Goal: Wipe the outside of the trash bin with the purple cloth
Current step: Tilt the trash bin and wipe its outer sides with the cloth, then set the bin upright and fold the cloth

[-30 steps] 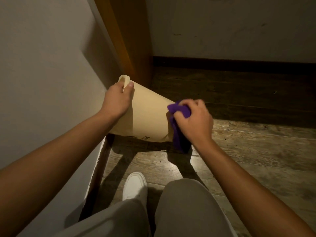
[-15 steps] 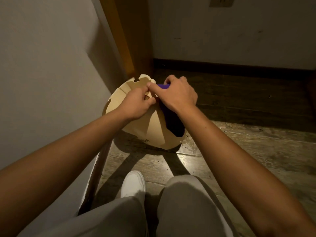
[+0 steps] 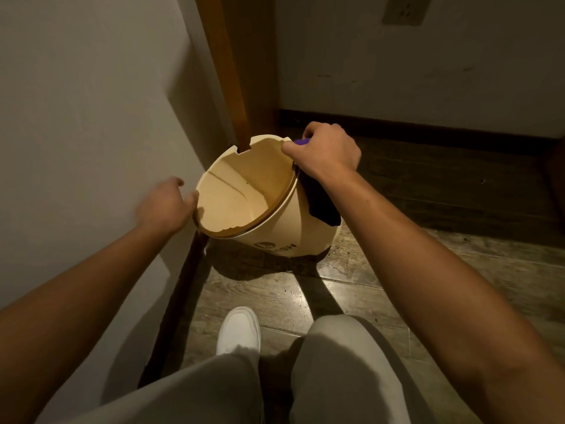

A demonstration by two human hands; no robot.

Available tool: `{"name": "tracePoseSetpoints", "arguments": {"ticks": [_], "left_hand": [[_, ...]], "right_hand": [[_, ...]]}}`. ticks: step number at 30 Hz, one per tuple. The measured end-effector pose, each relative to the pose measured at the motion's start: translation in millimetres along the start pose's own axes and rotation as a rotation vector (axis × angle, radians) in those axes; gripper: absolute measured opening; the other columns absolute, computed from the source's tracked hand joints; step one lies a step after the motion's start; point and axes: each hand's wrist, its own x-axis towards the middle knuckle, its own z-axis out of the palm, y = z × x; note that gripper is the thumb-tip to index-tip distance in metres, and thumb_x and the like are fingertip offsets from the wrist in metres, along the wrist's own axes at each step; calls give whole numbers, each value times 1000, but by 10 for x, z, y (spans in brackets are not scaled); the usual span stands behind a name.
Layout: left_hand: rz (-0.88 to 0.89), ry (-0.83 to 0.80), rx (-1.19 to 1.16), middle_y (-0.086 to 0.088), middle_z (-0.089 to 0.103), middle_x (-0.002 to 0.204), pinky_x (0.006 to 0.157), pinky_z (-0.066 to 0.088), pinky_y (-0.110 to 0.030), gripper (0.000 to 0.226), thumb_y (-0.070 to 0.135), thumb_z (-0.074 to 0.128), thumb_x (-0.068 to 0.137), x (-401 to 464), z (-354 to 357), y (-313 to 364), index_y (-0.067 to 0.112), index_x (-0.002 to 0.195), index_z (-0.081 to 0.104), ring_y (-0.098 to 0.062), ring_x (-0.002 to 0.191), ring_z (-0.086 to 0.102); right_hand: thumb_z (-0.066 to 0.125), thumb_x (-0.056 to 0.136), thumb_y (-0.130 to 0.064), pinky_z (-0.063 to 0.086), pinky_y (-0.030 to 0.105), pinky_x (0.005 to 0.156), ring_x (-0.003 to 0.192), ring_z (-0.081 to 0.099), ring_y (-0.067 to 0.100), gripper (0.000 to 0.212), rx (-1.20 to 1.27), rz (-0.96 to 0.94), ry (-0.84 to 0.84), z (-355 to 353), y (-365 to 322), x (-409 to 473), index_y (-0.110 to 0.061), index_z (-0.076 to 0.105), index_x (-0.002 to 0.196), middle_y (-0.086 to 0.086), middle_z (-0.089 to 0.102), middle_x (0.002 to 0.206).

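Observation:
The cream trash bin stands on the wooden floor, tilted so its empty inside faces me. My right hand grips the far right rim together with the purple cloth, which hangs down the bin's outer right side in shadow. My left hand is at the near left rim, fingers spread, its thumb touching or almost touching the rim, holding nothing.
A white wall runs close along the left, with a dark baseboard. An orange wooden door frame stands behind the bin. My white shoe and grey-trousered knees are below. Dark floor lies to the right.
The bin has turned from lying on its side to standing with its opening towards me. My left hand let go of the rim and moved to the left. My right hand shifted to the right rim.

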Motion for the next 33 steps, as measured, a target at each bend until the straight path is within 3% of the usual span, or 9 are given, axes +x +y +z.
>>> {"name": "tracePoseSetpoints", "arguments": {"ticks": [2,4,6,11,17,22,27,30,33], "left_hand": [[-78,-212,-68,-18,75,110,74,61,-45,54,44,53,104,-43,112,-41,7,142,49,-32,93,74],[-194,-384,-466,-11,77,71,52,59,-35,41,31,50,108,-32,135,-19,-4,127,59,-21,59,73],[-256,-415,-696,-6,70,53,44,53,-29,33,21,51,108,6,68,7,-8,112,66,-16,44,63],[-222,-443,-892,-12,69,64,37,46,-24,28,23,50,108,-19,-163,62,-2,109,62,-14,41,57],[-180,-667,-751,-24,79,89,42,52,-26,28,23,47,109,-196,-146,-30,-3,112,59,-20,52,67],[-215,-774,-595,-24,79,83,54,62,-34,33,33,50,108,-187,-175,-80,2,114,59,-35,72,79],[-15,-379,-149,-6,74,55,54,59,-34,46,52,44,105,-97,-382,187,11,93,61,-22,49,74],[136,-307,-403,1,76,63,52,59,-34,36,48,49,104,-172,-578,616,16,97,64,-18,52,74],[166,-613,-819,-10,81,91,59,63,-35,47,58,54,98,-319,-843,1197,16,114,65,-24,74,79]], "right_hand": [[68,81,-67,57,35,76,96,63,18,49,36,22,8,4,39,-7,-30,67,113,-2,65,111],[74,82,-60,56,32,74,93,63,16,42,117,62,14,-25,87,1,-30,65,109,-5,64,103],[79,81,-52,55,30,75,90,63,13,36,206,101,18,-83,163,17,-30,64,105,-8,63,98],[81,80,-43,58,34,80,94,63,13,30,317,131,-35,-47,500,-87,-32,65,103,-10,63,99],[83,78,-39,59,37,87,103,62,17,32,296,78,-36,340,901,-285,-32,66,106,-4,63,114],[80,82,-48,51,30,79,105,60,17,36,271,49,16,416,922,-271,-35,66,112,-4,60,120],[76,89,-45,57,37,87,113,59,21,44,256,-14,336,109,896,-323,-29,62,127,5,55,131],[77,87,-44,52,29,89,115,56,15,54,353,-155,395,-178,672,-366,-27,58,135,5,55,134],[80,84,-45,47,15,89,117,55,8,66,529,-227,382,-437,307,-415,-26,52,141,0,57,134]]}}
